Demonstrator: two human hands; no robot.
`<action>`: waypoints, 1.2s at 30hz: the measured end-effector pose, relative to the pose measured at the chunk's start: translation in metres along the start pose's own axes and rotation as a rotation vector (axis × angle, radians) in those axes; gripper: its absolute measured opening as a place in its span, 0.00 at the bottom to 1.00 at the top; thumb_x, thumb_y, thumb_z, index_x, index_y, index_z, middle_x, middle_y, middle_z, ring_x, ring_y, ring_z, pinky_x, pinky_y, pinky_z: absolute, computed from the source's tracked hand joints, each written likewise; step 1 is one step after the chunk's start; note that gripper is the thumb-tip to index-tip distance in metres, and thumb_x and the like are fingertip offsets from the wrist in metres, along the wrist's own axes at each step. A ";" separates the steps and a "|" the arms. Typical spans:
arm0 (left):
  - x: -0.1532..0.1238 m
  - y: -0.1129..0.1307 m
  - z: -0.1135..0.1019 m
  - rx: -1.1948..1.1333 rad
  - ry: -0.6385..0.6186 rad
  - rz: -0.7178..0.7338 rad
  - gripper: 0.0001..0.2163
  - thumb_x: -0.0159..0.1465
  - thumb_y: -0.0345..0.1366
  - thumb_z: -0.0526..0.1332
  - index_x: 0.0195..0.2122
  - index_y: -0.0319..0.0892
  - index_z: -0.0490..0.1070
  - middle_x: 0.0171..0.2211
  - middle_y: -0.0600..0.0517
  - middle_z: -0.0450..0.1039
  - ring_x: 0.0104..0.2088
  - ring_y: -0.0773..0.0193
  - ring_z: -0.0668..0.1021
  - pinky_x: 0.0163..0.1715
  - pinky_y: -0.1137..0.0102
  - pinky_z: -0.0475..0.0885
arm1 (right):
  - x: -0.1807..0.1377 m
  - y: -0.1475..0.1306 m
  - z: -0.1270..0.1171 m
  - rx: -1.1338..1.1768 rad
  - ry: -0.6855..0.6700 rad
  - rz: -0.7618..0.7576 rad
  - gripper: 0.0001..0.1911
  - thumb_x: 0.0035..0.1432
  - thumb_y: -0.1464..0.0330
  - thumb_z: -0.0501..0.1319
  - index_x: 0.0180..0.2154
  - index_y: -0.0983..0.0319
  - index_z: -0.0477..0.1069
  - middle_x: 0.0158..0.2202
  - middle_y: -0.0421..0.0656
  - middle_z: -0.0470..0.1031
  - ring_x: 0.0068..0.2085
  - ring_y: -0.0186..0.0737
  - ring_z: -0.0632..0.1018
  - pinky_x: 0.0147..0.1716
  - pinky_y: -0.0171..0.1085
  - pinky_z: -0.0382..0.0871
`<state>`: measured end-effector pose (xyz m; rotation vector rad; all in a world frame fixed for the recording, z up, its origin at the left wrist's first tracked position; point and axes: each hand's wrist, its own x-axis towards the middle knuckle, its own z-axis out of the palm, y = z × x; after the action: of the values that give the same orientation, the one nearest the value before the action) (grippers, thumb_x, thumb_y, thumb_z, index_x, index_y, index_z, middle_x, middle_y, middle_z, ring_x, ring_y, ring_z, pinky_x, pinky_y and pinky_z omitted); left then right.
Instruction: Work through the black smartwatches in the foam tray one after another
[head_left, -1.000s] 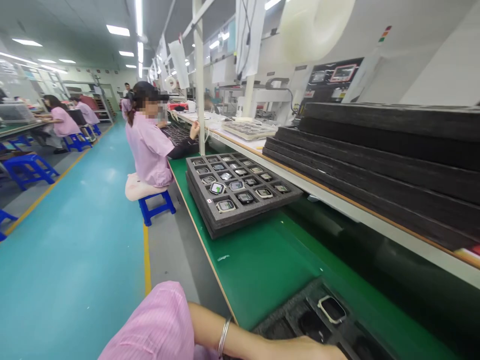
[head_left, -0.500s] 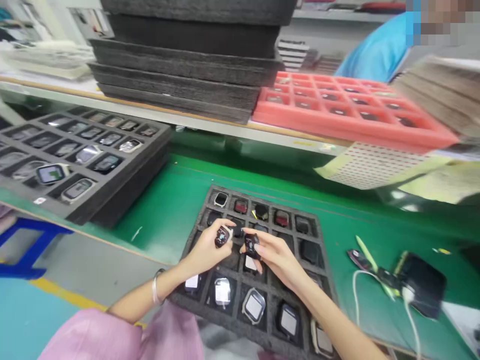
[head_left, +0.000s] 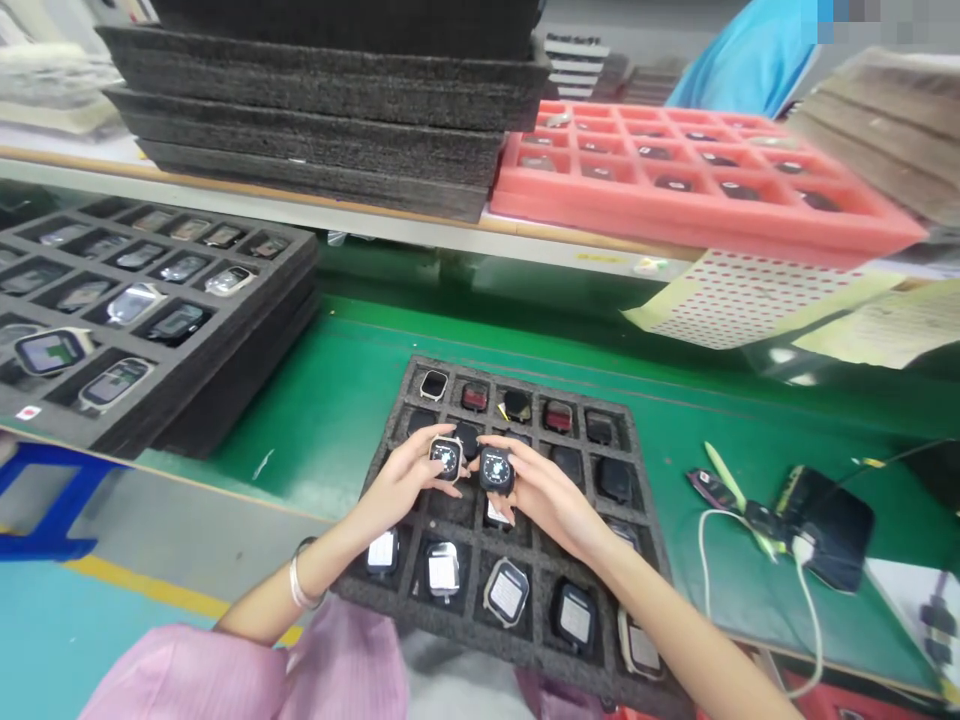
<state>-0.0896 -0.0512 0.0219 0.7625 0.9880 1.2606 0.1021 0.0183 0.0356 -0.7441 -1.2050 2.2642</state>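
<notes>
My left hand (head_left: 401,480) pinches a pale-cased smartwatch body (head_left: 445,457) with its lit dial facing up. My right hand (head_left: 546,494) grips a dark-cased smartwatch body (head_left: 496,469) right beside it. Both are held just above a black foam tray (head_left: 643,520) whose cells hold several more watch bodies, some face down with white labels showing. A bangle sits on my left wrist.
A stack of black foam trays (head_left: 247,300) with watches stands at the left on the green mat (head_left: 352,370). Empty black trays (head_left: 330,110) and a red tray (head_left: 697,215) sit on the shelf behind. A cable (head_left: 705,560), tweezers and a black device (head_left: 832,525) lie at right. A person in blue (head_left: 742,60) is beyond.
The view swung from the aisle and a seated co-worker down to my tray. Both hands came into sight with a watch each, and turned the dials up in the last half second.
</notes>
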 end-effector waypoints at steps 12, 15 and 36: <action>0.000 -0.006 -0.002 0.010 -0.029 0.010 0.19 0.61 0.35 0.57 0.54 0.40 0.63 0.39 0.46 0.72 0.39 0.58 0.76 0.35 0.64 0.76 | -0.002 0.009 -0.007 -0.229 0.067 -0.088 0.27 0.59 0.67 0.60 0.60 0.62 0.59 0.35 0.45 0.77 0.28 0.39 0.78 0.21 0.34 0.71; 0.000 -0.007 -0.002 0.033 -0.036 0.021 0.19 0.61 0.36 0.58 0.54 0.42 0.63 0.39 0.46 0.72 0.39 0.58 0.76 0.34 0.65 0.76 | -0.002 0.009 -0.005 -0.236 0.063 -0.107 0.26 0.59 0.68 0.59 0.59 0.62 0.60 0.34 0.44 0.77 0.28 0.38 0.78 0.21 0.32 0.71; -0.002 -0.010 -0.005 0.527 0.045 0.157 0.17 0.59 0.30 0.59 0.50 0.41 0.62 0.33 0.53 0.67 0.32 0.65 0.70 0.33 0.72 0.65 | -0.003 0.006 -0.002 -0.319 -0.086 -0.115 0.25 0.61 0.69 0.61 0.59 0.57 0.60 0.38 0.43 0.75 0.30 0.34 0.78 0.28 0.32 0.74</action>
<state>-0.0904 -0.0548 0.0115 1.2410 1.3410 1.1618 0.1043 0.0147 0.0307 -0.6755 -1.6310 2.0533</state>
